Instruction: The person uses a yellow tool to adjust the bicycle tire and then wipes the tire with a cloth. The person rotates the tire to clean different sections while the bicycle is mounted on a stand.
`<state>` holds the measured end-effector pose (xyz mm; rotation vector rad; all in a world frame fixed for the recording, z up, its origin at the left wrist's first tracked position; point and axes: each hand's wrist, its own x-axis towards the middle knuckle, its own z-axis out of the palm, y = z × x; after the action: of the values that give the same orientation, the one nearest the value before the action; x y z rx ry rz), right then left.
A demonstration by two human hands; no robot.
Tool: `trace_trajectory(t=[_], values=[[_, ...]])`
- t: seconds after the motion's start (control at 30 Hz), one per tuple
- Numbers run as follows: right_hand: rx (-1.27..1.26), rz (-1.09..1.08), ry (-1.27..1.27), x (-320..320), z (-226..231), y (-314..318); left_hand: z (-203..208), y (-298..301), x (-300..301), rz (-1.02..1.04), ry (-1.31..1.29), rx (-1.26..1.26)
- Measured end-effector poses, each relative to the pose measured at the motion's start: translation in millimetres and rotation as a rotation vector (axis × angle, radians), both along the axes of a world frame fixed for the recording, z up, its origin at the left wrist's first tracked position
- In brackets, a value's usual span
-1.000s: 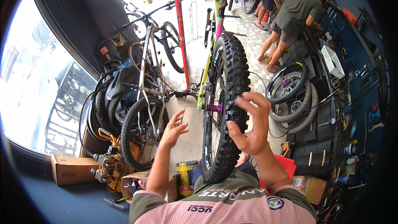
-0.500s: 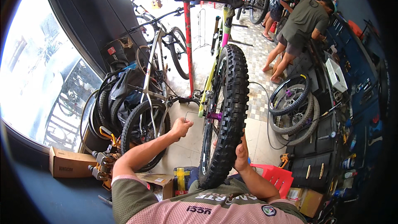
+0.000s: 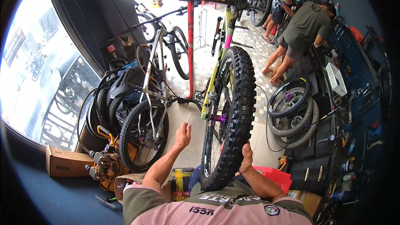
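A knobby mountain bike tire (image 3: 239,112) stands upright right in front of me, on a wheel with a purple hub (image 3: 219,118). Its yellow-green frame (image 3: 212,86) hangs from a repair stand (image 3: 190,46) with a red post. My left hand (image 3: 182,136) is closed round a thin L-shaped hex key (image 3: 189,118), its bent end pointing up, left of the hub and apart from it. My right hand (image 3: 246,158) grips the lower right of the tire, thumb outside; fingertips show through the spokes.
A silver bike (image 3: 151,75) and dark bags (image 3: 123,87) stand at left, above a cardboard box (image 3: 66,161). Loose wheels (image 3: 291,116) lie at right beside a red plastic chair (image 3: 273,177). Two people work by the tool wall (image 3: 354,62), one in an olive shirt (image 3: 306,23).
My left hand has drawn a little toward me, and the hex key has turned more upright. My right hand still holds the tire; the wheel appears slightly farther right.
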<state>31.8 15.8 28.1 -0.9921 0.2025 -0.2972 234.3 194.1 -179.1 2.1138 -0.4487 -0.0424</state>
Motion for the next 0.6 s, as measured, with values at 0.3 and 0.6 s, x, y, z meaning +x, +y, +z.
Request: trace_trajectory(t=[0.3, 0.6], values=[[0.066, 0.038, 0.026, 2, -4, -3, -38, -14, 12, 0.129, -0.11, 0.036], [0.002, 0.032, -0.03, -4, -16, -3, -9, -12, 10, 0.063, 0.109, -0.087]])
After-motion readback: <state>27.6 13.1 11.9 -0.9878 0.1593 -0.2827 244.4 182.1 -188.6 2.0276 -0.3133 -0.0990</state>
